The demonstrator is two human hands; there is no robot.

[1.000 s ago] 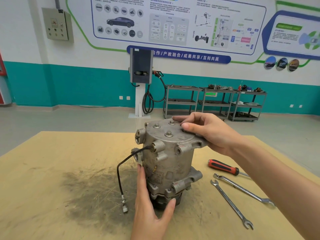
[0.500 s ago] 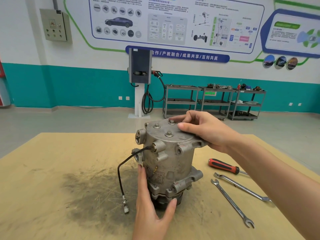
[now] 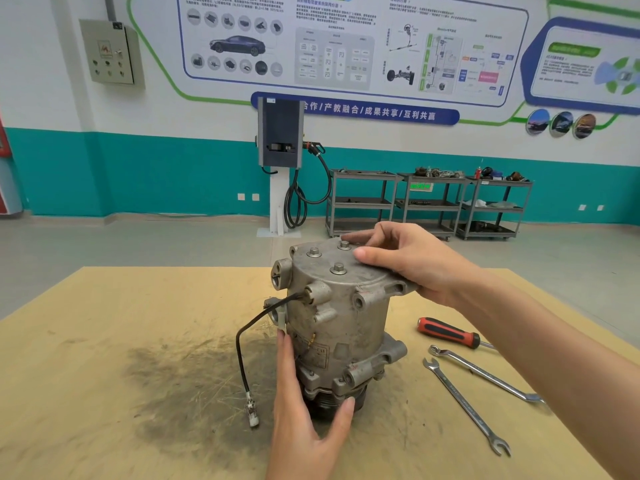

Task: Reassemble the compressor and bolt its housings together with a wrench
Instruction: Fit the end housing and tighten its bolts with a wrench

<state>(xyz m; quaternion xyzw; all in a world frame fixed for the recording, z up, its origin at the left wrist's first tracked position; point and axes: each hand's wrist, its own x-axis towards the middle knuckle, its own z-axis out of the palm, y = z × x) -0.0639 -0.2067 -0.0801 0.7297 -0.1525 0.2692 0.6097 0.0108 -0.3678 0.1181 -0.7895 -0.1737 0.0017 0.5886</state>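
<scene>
Workshop table (image 3: 104, 341): a metal compressor (image 3: 341, 327) is stood upright, steadied by straight left fingers (image 3: 287, 358) low on its side and right fingers (image 3: 374, 252) resting on top. Likely heavy, rigid; best grasped around the body.

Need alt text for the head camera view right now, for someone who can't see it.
A compressor stands upright on a stained table, the left hand flat against its base and the right hand resting on its bolted top. Two wrenches and a screwdriver lie to its right.
</scene>
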